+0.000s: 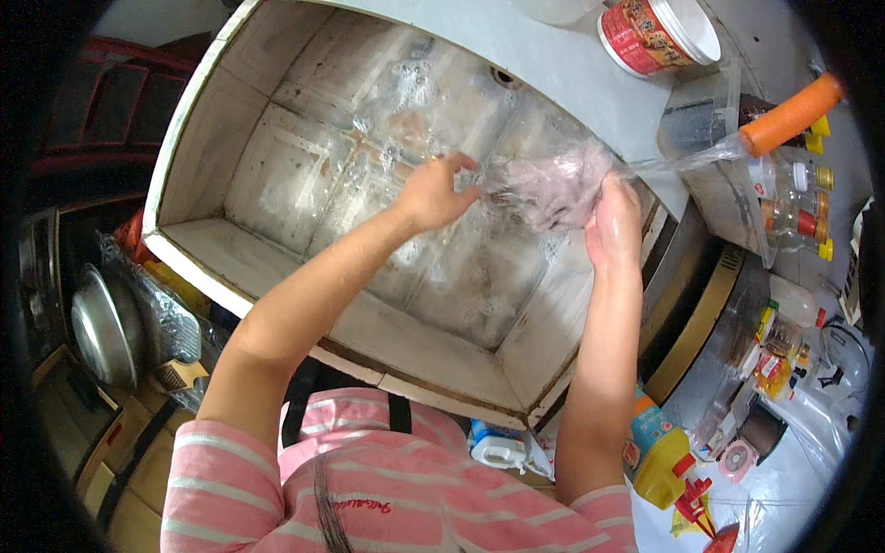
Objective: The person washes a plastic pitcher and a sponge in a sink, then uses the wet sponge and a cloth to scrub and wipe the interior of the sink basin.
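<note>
A wet, pale pinkish-grey cloth [563, 183] hangs bunched over a tiled sink [290, 159]. My right hand [617, 214] grips the cloth by its right side. Water from an orange hose [792, 117] pours onto it and sprays off to the left. My left hand [437, 197] is above the sink floor, just left of the cloth, its fingers apart and nothing seen between them. A thin layer of water with foam [411, 83] covers the sink floor, partly blurred by the splashing. A drain hole [505, 77] shows at the far wall.
A red-and-white plastic tub [653, 34] stands on the far ledge. To the right, a clear plastic bin [726, 166] is beside several bottles [802, 221]. A yellow spray bottle [660, 470] lies near my right elbow. At left is a metal basin [104, 325].
</note>
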A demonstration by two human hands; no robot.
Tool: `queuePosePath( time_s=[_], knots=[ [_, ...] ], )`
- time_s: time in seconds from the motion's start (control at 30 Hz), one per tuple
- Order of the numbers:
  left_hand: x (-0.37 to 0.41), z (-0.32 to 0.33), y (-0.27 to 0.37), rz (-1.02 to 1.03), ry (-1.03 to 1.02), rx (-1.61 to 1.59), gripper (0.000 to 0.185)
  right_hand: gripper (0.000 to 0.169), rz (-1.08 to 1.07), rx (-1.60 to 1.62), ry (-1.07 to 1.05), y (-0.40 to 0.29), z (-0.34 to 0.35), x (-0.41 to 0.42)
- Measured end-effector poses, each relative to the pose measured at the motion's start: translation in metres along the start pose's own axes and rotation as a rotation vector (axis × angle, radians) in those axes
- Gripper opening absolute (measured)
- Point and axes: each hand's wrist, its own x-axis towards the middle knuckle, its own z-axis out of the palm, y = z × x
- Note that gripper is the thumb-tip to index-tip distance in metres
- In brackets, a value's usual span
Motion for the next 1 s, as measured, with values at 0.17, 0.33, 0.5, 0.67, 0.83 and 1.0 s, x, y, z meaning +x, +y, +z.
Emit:
queuePosePath(
  time_s=[0.17, 0.33, 0.5, 0.67, 0.83, 1.0],
  knots=[
    [0.015, 0.003, 0.014, 0.154, -0.014, 0.049, 0.057, 0.032, 0.0, -0.19, -0.027, -0.013, -0.006, -0.009],
    [0.043, 0.073, 0.034, 0.395, -0.019, -0.276, 0.058, 0.028, -0.055, 0.35, -0.121, -0.018, -0.007, -0.029],
    [0.069, 0.112, 0.057, -0.01, -0.229, -1.162, 0.048, 0.035, -0.166, 0.171, 0.328, 0.026, -0.036, -0.024],
    [0.059, 0.112, 0.079, 0.188, -0.209, -0.652, 0.042, 0.043, 0.144, 0.735, 0.094, 0.086, -0.042, 0.009],
    [0.084, 0.073, 0.062, 0.075, -0.213, -0.424, 0.058, 0.039, 0.054, 0.669, -0.126, 0.104, -0.007, 0.056],
    [0.071, 0.057, 0.023, -0.067, 0.095, -1.033, 0.056, 0.037, 0.395, 0.505, -0.099, 0.076, 0.048, 0.09]
  ],
)
